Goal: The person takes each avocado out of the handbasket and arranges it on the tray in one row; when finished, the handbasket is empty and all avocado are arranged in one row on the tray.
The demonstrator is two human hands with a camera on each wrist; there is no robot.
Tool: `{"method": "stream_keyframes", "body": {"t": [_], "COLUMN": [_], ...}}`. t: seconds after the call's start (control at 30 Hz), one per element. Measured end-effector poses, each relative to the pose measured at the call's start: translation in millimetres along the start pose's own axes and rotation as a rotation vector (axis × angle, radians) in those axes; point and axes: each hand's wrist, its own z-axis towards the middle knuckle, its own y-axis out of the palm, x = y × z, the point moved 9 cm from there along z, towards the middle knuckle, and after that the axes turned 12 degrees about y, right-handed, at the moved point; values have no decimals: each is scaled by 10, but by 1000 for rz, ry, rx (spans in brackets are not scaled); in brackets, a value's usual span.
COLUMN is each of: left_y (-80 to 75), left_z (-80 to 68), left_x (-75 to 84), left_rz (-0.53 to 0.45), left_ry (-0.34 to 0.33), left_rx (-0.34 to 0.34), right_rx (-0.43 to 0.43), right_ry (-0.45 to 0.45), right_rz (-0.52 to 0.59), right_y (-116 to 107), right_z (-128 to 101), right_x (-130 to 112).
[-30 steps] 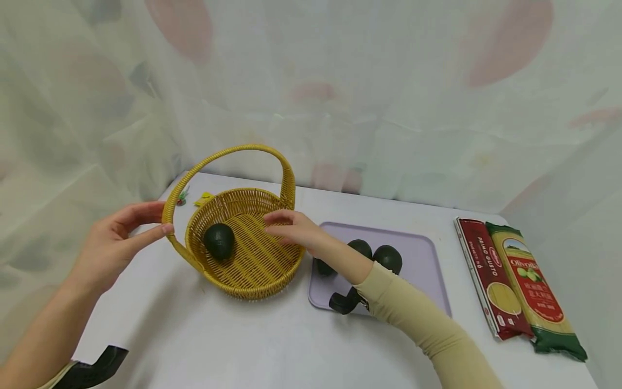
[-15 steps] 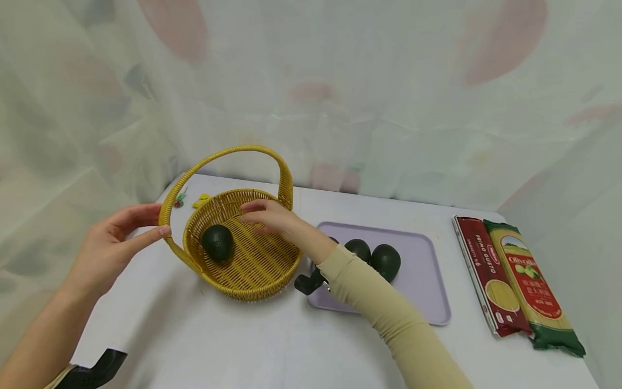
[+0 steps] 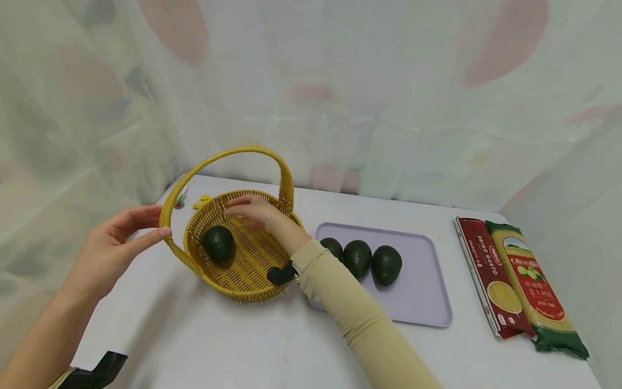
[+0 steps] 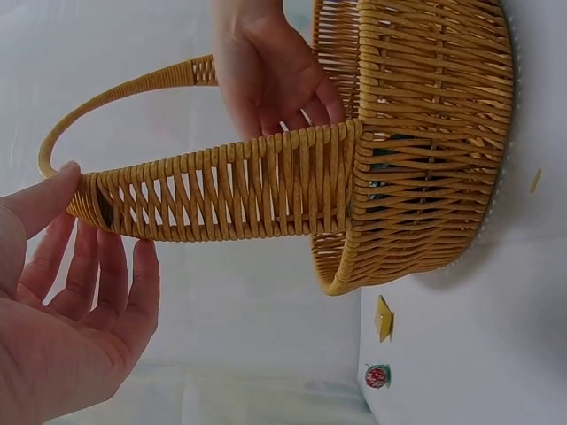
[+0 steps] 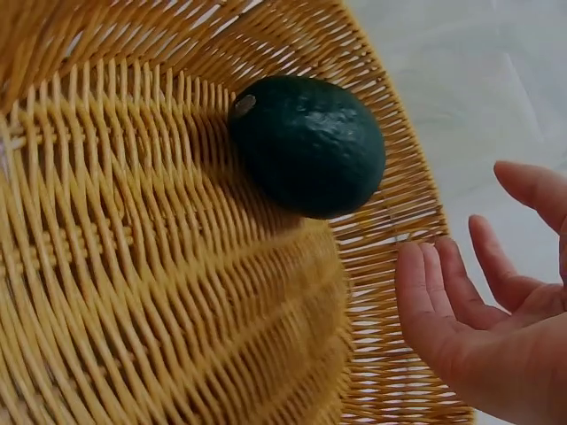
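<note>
A yellow wicker basket (image 3: 255, 265) stands on the table, its tall handle (image 3: 243, 149) arching above it. The left hand (image 3: 114, 240) pinches the left side of that handle between thumb and fingers, as the left wrist view also shows. One dark green avocado (image 3: 218, 243) lies inside the basket by its left wall. Over the basket hovers the right hand (image 3: 257, 210), fingers loosely bent and holding nothing. In the right wrist view this hand (image 5: 487, 328) is close to the avocado (image 5: 308, 146) but apart from it.
Several avocados (image 3: 357, 258) lie on a lilac tray (image 3: 423, 302) right of the basket, partly hidden by the right sleeve. Two spaghetti packs, one red (image 3: 493, 275) and one green-ended (image 3: 536, 286), lie at far right. Small yellow (image 3: 202, 202) and red-green (image 3: 180, 201) items sit behind the basket.
The right hand has moved left over the basket, toward the avocado in it, uncovering more avocados on the tray. The left hand keeps its hold on the handle.
</note>
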Motion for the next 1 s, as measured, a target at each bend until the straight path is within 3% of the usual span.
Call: {"method": "stream_keyframes", "body": {"t": [0.47, 0.73, 1.0], "left_y": [50, 47, 50], "left_z": [-1, -3, 2], "left_x": [32, 33, 42], "left_rz": [-12, -27, -41], "left_ry": [27, 26, 35], "left_rx": [-8, -3, -1], "right_rx": [-162, -259, -269], "right_ry": [47, 111, 117], "right_rz": [-329, -340, -361], "right_y": [170, 258, 294], "right_z": [175, 191, 179], "right_x": [278, 399, 410]}}
